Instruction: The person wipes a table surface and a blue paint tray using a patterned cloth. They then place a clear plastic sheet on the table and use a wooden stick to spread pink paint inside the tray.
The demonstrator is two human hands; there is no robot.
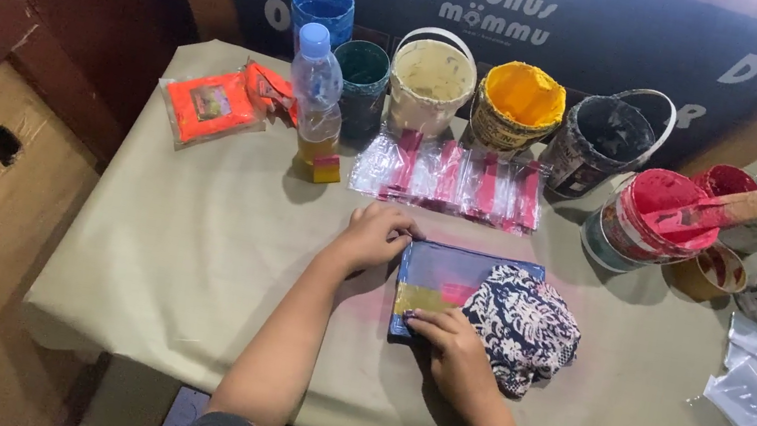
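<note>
With the left hand (378,233) and right hand (447,341) pressing flat, fingers together, on the small blue frame (440,273), wet paint may smear if it slides

Dim warm light, soft shadows, slight blur.

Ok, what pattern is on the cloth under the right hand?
The cloth is dark navy with a white floral print; head view, beside the right hand.

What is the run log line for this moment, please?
left hand: on blue tile corner | right hand: on tile edge | patterned cloth: on tile
</note>
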